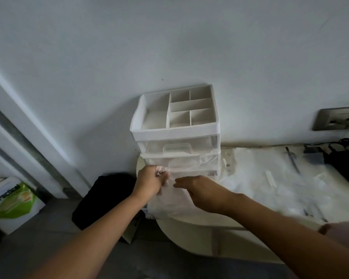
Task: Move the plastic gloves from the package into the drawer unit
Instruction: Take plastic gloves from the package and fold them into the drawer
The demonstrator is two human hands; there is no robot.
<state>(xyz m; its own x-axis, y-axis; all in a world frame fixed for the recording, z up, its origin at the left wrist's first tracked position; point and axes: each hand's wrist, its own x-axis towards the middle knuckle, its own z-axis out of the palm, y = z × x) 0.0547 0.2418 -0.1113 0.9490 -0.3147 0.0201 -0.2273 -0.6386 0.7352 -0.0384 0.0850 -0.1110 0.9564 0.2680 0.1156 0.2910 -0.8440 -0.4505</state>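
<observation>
A white drawer unit (175,127) with a divided top tray and clear drawers stands against the wall on a white table. Its lower drawer (181,163) is pulled out a little. In front of it lies a translucent plastic package (169,204). My left hand (151,181) pinches thin clear plastic gloves (163,170) at the drawer's front left corner. My right hand (199,190) hovers over the package with fingers stretched out to the left, holding nothing that I can see.
More clear plastic wrapping (270,178) covers the table to the right, with a pen (293,162), a black device (345,164) and a wall socket (334,118). A black bag (103,198) and a green-and-white box (12,200) sit on the floor at left.
</observation>
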